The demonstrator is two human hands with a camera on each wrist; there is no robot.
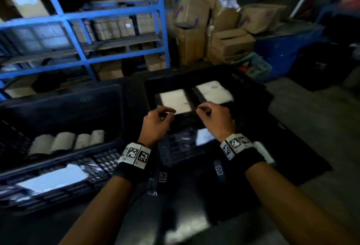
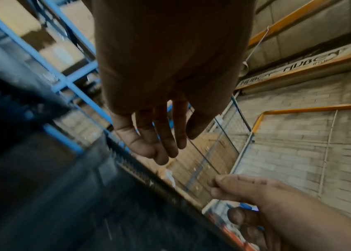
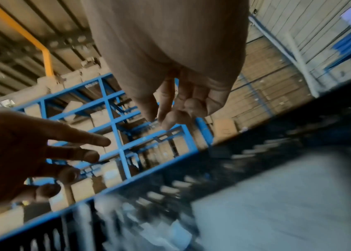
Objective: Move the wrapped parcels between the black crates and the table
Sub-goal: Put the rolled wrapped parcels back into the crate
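Two flat black-wrapped parcels with white labels, one [image 1: 174, 100] on the left and one [image 1: 214, 91] on the right, lie side by side in the right black crate [image 1: 251, 81]. My left hand [image 1: 165, 115] and right hand [image 1: 202, 111] hover just over their near edges, fingers loosely curled, holding nothing. In the left wrist view the left hand [image 2: 159, 135] hangs with straight, empty fingers. The right wrist view shows the right hand [image 3: 176, 108] loosely curled and empty. A smaller white-labelled parcel [image 1: 204, 136] lies lower in the crate.
A second black crate [image 1: 58, 104] on the left holds several brown rolled parcels [image 1: 64, 140] and a flat white-labelled parcel [image 1: 54, 178]. Blue shelving [image 1: 81, 13] with cartons stands behind. Stacked cardboard boxes [image 1: 224, 36] and a blue bin [image 1: 282, 50] are at the back right.
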